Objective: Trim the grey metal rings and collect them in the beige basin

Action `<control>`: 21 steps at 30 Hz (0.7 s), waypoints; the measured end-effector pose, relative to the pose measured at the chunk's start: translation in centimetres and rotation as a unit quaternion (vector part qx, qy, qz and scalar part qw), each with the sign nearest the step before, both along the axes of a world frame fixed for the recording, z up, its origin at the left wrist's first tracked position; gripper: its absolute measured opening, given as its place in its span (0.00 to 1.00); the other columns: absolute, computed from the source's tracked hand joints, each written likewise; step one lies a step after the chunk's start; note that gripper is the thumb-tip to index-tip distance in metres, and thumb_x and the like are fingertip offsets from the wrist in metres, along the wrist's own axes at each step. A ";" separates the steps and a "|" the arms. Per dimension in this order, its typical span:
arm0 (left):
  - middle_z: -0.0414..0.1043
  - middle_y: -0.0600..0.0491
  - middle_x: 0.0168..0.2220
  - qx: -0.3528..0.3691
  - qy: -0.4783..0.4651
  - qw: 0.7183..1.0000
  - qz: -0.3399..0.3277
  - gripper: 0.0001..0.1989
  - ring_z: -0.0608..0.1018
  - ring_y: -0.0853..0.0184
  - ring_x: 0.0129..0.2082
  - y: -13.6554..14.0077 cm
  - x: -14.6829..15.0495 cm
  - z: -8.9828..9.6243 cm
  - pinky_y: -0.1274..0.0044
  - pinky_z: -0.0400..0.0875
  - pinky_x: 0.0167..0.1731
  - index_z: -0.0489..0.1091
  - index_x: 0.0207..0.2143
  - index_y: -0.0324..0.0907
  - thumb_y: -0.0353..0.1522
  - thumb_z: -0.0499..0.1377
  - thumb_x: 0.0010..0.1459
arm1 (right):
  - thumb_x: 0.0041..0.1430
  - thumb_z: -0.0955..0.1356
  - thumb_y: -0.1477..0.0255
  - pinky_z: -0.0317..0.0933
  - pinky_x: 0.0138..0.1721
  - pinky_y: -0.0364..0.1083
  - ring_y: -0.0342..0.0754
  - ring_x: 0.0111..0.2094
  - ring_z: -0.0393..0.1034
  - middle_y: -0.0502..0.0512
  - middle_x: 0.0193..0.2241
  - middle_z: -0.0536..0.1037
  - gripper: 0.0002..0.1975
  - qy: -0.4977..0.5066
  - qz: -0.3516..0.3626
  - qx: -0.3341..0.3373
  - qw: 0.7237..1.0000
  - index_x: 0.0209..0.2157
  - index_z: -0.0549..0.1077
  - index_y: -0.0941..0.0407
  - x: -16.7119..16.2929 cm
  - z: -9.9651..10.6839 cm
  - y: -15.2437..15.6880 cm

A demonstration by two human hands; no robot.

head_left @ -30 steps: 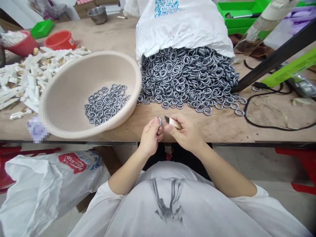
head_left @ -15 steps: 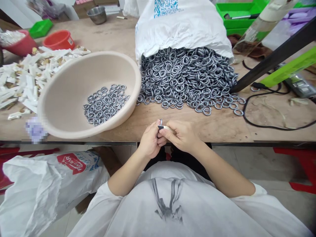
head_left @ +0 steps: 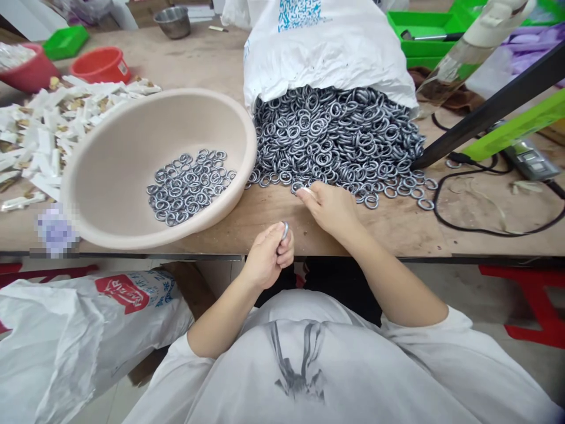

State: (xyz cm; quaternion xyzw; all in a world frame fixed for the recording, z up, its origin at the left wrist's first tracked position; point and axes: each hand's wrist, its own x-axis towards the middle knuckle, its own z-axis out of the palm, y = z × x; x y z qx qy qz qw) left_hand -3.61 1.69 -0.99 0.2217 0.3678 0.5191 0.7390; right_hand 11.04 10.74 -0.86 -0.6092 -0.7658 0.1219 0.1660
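My left hand (head_left: pixel 269 253) is closed, pinching a grey metal ring (head_left: pixel 285 230) upright between thumb and fingers at the table's front edge. My right hand (head_left: pixel 333 211) reaches to the front rim of a large heap of grey rings (head_left: pixel 326 132), its fingers closed. A pale bit of a small white tool (head_left: pixel 310 192) shows at its fingertips; the tool's dark flat tip cannot be made out now. To the left, a wide beige basin (head_left: pixel 119 141), tilted toward me, has loose rings (head_left: pixel 189 188) lying in its bottom.
A white sack (head_left: pixel 322 53) lies behind the heap, its mouth spilling rings. White offcuts (head_left: pixel 44 141) cover the table's left side, near a red bowl (head_left: pixel 100 65). On the right are a slanting black bar (head_left: pixel 485 106), a black cable (head_left: pixel 498 234) and green trays (head_left: pixel 424 35).
My right hand has moved away from my left, forward to the heap's edge, with the white tool in it. The left hand still pinches a ring at about the same spot.
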 end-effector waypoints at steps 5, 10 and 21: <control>0.67 0.57 0.22 0.003 0.026 0.997 0.076 0.14 0.61 0.80 0.15 0.6 -1.2 -0.2 0.84 0.53 0.15 0.73 0.34 0.37 0.39 0.67 0.55 | 0.66 0.66 0.61 0.55 0.33 0.47 0.57 0.39 0.75 0.62 0.43 0.81 0.15 -0.116 0.026 -0.014 0.993 0.47 0.74 0.56 -1.7 0.4 2.4; 0.76 0.53 0.29 -0.015 0.030 0.994 0.107 0.12 0.66 0.78 0.17 1.5 -2.2 -0.3 0.84 0.54 0.15 0.75 0.39 0.37 0.31 0.66 0.50 | 0.67 0.63 0.68 0.57 0.34 0.49 0.58 0.40 0.75 0.64 0.44 0.81 0.13 -0.131 0.026 -0.015 0.991 0.45 0.75 0.57 -1.8 0.0 3.0; 0.59 0.61 0.21 0.062 0.135 0.984 0.098 0.21 0.56 0.79 0.16 2.1 -0.1 -1.1 0.84 0.46 0.15 0.68 0.32 0.40 0.47 0.68 0.51 | 0.57 0.70 0.50 0.40 0.17 0.41 0.37 0.17 0.49 0.45 0.20 0.64 0.22 0.528 0.110 -0.357 0.763 0.30 0.70 0.56 -0.2 0.9 -0.9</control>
